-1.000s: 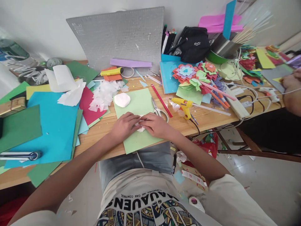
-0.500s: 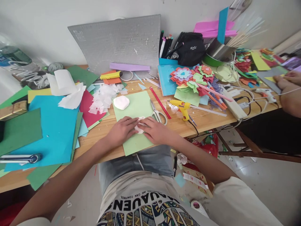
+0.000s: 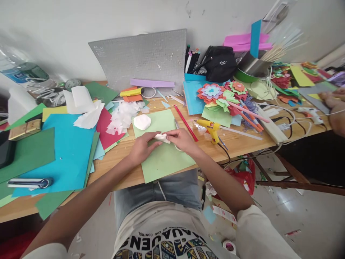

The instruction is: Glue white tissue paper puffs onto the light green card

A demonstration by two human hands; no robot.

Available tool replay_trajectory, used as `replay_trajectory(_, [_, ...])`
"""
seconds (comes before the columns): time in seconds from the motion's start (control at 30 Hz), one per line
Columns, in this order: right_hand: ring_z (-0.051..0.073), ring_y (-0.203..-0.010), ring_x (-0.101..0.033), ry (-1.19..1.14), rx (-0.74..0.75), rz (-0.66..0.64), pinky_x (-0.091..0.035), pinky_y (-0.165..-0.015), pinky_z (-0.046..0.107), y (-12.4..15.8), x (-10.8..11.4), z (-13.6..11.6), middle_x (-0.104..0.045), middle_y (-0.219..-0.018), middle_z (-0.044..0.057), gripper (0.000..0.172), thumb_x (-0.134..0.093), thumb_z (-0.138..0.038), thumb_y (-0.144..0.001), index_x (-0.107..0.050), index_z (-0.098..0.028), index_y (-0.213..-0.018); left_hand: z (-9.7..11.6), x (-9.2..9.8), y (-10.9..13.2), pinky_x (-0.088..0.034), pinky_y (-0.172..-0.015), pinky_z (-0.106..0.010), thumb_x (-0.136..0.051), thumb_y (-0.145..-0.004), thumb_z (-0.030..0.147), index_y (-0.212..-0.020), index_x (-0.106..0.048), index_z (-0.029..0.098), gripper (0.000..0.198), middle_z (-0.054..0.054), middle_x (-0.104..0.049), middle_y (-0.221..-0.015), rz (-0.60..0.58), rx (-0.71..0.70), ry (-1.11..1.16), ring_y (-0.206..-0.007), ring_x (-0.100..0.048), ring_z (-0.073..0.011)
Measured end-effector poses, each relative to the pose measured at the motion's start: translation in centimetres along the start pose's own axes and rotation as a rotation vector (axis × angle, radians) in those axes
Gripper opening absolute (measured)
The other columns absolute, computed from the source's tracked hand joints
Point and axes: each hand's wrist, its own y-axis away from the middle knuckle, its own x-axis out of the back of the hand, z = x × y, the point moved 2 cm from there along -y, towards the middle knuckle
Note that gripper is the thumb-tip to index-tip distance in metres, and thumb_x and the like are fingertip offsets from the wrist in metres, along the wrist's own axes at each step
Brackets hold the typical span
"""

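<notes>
Between my two hands is a small soft white piece (image 3: pixel 162 137), which looks like modelling clay. My left hand (image 3: pixel 144 145) pinches its left end, and my right hand (image 3: pixel 181 139) grips its right end. Both are over a light green sheet of paper (image 3: pixel 164 163) on the wooden table. A rounded white lump (image 3: pixel 142 122) of similar stuff lies on the sheet's upper left, beyond my left hand. Scissors (image 3: pixel 177 124) lie by the sheet's right edge, mostly hidden under my right hand.
Right of the sheet lie a red strip (image 3: pixel 185 123) and a yellow glue gun (image 3: pixel 210 130). Paper flowers (image 3: pixel 211 91) stand behind. Torn white paper (image 3: pixel 124 117) and a blue sheet (image 3: pixel 71 144) are at left. Another person's hand (image 3: pixel 334 108) works at far right.
My hands were flat over the white piece on the green sheet; now they hold it between the fingers, raised off the paper. The view has shifted slightly.
</notes>
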Motion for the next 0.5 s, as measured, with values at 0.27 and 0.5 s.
replay_trajectory(0.27, [0.020,-0.075,-0.070,-0.656,-0.225,0.033,-0.059,-0.077,0.037,-0.7,-0.6,-0.6,-0.074,-0.076,0.004,0.025,-0.082,-0.032,-0.055,-0.073,-0.017,-0.072,2.1,-0.6,-2.2,-0.051,-0.058,-0.027,-0.073,-0.073,0.059,-0.099,-0.070,0.016,0.050,-0.004,-0.069,-0.083,0.052,0.362,0.469,-0.073,-0.063,-0.0197])
replay_trajectory(0.5, [0.016,-0.067,-0.064,-0.352,-0.068,0.313,-0.055,-0.066,0.029,0.2,-1.2,0.1,-0.067,-0.071,0.000,0.028,-0.077,-0.040,-0.066,-0.062,-0.020,-0.079,1.1,-2.1,-1.8,-0.047,-0.055,-0.026,-0.079,-0.067,0.054,-0.097,-0.070,0.015,0.050,-0.004,-0.070,-0.082,0.072,0.486,0.677,-0.068,-0.062,-0.0171])
